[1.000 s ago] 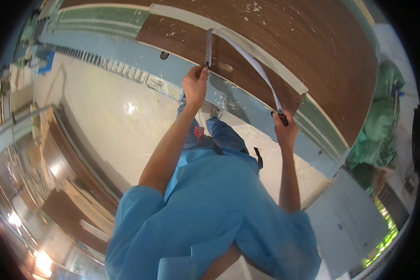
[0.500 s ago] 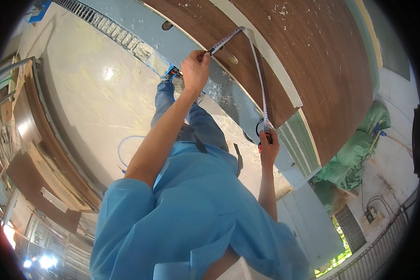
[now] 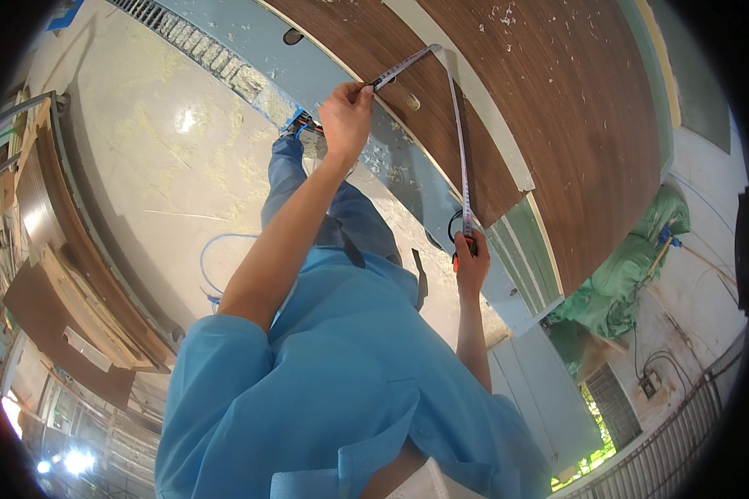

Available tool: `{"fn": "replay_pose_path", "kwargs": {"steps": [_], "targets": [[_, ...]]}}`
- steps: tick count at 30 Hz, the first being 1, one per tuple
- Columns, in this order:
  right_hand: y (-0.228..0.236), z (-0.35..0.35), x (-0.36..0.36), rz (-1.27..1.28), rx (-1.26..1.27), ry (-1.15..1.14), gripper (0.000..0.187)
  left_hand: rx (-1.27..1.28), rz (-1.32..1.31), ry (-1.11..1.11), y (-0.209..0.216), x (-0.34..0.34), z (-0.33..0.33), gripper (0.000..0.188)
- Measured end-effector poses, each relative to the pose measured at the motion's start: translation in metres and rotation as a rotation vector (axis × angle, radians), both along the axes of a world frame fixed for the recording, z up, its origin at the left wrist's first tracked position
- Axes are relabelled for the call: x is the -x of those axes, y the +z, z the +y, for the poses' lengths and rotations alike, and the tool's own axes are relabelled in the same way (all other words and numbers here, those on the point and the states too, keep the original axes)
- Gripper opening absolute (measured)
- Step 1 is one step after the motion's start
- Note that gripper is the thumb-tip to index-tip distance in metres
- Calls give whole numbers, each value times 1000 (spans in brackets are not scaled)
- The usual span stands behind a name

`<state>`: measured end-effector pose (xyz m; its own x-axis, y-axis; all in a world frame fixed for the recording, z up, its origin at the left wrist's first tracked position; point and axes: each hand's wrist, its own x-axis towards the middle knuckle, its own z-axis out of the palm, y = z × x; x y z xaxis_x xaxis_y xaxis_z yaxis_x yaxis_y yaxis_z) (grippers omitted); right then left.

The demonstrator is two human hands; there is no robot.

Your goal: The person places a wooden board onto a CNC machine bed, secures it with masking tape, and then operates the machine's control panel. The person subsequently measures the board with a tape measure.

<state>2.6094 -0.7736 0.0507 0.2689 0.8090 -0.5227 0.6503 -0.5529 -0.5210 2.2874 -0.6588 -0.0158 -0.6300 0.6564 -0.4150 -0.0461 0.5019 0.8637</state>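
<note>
My left hand (image 3: 347, 121) is closed, pinching the end of a tape measure at the near edge of a brown wood-grain board (image 3: 441, 116). From there the white blade (image 3: 461, 137) runs out over the board, folds sharply near a pale strip, and comes back toward me. Its orange and black case sits in my right hand (image 3: 472, 264), which is closed around it near the board's right end. A black loop hangs beside the case. An oval hole (image 3: 413, 102) shows in the board between the two stretches of blade.
The boards lie on a blue-grey machine table (image 3: 391, 158) littered with chips. A second, larger brown board (image 3: 574, 141) lies beyond the pale strip. Green sacks (image 3: 632, 258) are heaped at the right. Stacked panels (image 3: 75, 241) lean at the left, and a blue hose (image 3: 204, 262) lies on the floor.
The view has shifted slightly. Both hands keep their hold on the tape measure, and its folded blade keeps nearly the same shape over the board.
</note>
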Motion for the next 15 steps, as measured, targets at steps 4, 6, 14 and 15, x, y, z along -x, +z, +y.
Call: {"fn": "replay_pose_path", "kwargs": {"steps": [4,6,14,15], "targets": [[-2,-1,0,19,6,-9,37,-7,-14,12,-2,0,0,30],[-5,-2,0,27,-39,10,37,-12,-22,11,-4,0,0,30],[-11,-5,-2,23,-62,22,35,16,-11,-17,-7,2,-1,31],[-11,-5,-2,25,-61,19,34,12,-21,-16,-7,3,-1,31]]}}
